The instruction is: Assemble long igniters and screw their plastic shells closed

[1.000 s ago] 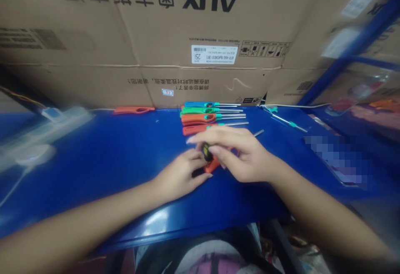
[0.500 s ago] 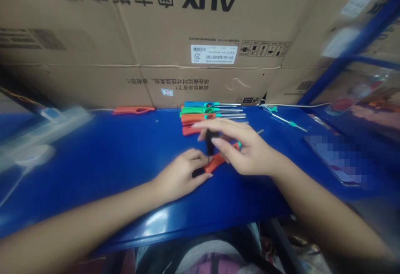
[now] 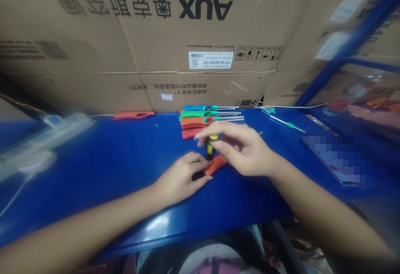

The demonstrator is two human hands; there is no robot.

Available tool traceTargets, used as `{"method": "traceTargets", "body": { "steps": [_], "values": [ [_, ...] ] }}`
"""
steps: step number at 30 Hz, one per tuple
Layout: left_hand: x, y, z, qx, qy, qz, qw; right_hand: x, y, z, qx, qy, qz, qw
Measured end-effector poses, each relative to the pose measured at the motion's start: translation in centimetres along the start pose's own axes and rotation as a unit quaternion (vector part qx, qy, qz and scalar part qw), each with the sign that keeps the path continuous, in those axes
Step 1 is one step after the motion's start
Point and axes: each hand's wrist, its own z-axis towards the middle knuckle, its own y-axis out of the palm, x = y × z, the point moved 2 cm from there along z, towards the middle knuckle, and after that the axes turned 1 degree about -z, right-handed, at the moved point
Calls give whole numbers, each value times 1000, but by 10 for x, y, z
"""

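Note:
An orange long-necked lighter (image 3: 216, 164) lies slantwise on the blue table, its handle end towards my left hand (image 3: 181, 177). The thumb and fingers of that hand are closed around this end and hold it down. My right hand (image 3: 250, 151) grips a short screwdriver (image 3: 211, 148) with a black and yellow handle. The screwdriver stands nearly upright, its tip on the lighter's handle near my left fingertips. My right hand covers much of the lighter's far end.
Behind my hands, several blue, green, orange and red lighters (image 3: 196, 121) lie in a row. An orange handle piece (image 3: 133, 116) is further left, near a white power strip (image 3: 67, 131). A thin metal rod with green parts (image 3: 283, 123) lies right. A cardboard wall (image 3: 150, 53) closes the back.
The screwdriver has turned in my right fingers, so yellow now shows on its handle. My left hand and the lighter stay in place. The view has tilted slightly.

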Motion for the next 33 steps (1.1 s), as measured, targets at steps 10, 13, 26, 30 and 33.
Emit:
{"method": "traceTargets", "body": {
  "steps": [10,13,26,30,33],
  "values": [
    [-2,3,-1,-8,-9,4,1000,4,8,-1,91,-91,-124,984],
    [1,0,-1,-10,-13,1,1000,9,9,-2,58,-63,-107,991],
    [-5,-43,12,-98,-114,67,986,34,-36,-5,360,141,243,890],
    [-20,-74,27,-36,-60,85,994,65,-44,-19,419,220,324,819],
    [-38,-92,50,4,-46,120,992,77,-43,-26,449,257,372,771]
  ]
}}
